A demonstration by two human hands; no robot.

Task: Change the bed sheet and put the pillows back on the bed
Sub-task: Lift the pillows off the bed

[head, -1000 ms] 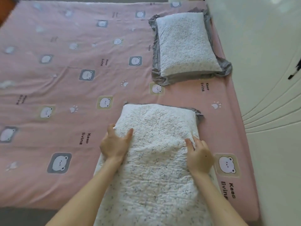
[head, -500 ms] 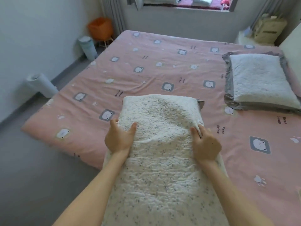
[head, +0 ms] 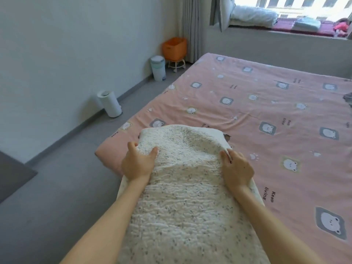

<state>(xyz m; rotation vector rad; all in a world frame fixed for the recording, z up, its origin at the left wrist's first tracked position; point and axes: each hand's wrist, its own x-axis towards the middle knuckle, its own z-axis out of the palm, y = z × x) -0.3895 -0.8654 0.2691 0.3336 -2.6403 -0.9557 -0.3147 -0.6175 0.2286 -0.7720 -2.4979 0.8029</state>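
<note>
Left hand [head: 138, 164]: grip closed on the pillow's left edge, thumb laid on top.
Right hand [head: 238, 169]: grip closed on the right edge, fabric pinched.
Bed sheet [head: 266, 103]: pink, bear print; spread flat beyond and right of both grips.
Pillow [head: 186, 206]: white, speckled; held between the grips, far end seen over the bed sheet's corner.
Floor [head: 57, 187]: grey, left of the left grip.

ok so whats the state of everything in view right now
pink sheet: spread flat, slightly wrinkled
pillow: held at both side edges, above the sheet's near corner
left hand: grips the pillow's left edge
right hand: grips its right edge
paper roll: upright on the floor
bin: lid shut
</note>
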